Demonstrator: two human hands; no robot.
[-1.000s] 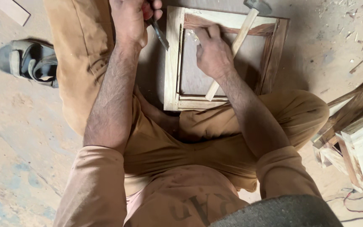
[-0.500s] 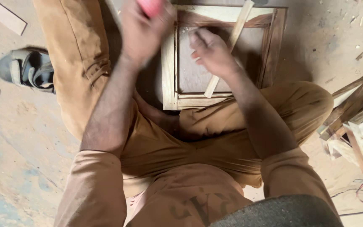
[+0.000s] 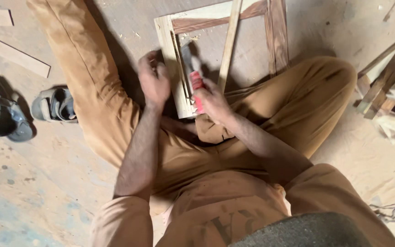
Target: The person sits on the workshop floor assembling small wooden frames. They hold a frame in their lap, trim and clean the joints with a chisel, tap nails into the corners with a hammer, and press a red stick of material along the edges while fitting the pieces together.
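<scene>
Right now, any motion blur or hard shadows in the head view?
Head view: left hand and the red-handled tool in the right hand are motion-smeared; wooden frame fairly sharp; soft shadow left of the frame; no glare; bottom-edge clothing out of focus.

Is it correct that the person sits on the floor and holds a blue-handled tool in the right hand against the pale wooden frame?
Not quite. The head view shows the handle of the tool in the right hand is red, not blue. The rest holds: the person sits on the floor, and the tool lies against the pale wooden frame.
</scene>
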